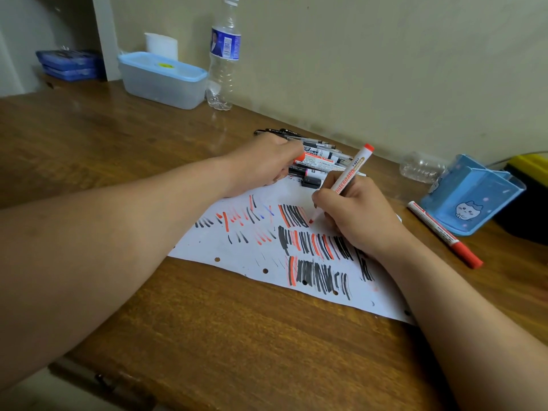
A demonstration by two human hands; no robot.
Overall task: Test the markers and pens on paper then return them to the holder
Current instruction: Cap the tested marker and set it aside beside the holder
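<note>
My right hand (354, 215) grips an uncapped red whiteboard marker (348, 176), its tip touching the white paper (246, 253) among red and black strokes. My left hand (264, 164) rests at the paper's far edge and holds the marker's red cap (299, 157) in its curled fingers. Behind it lies a pile of markers and pens (320, 160). A capped red marker (444, 234) lies on the desk right of the paper. The blue holder (471, 194) with a cat picture stands at the right, tilted, nothing visible in it.
A lidded plastic box (163, 80) and a water bottle (224, 54) stand at the back by the wall. A crushed clear bottle (422, 167) lies behind the holder. A yellow and black object (530, 185) sits at the far right. The wooden desk's (118, 143) front edge is near me.
</note>
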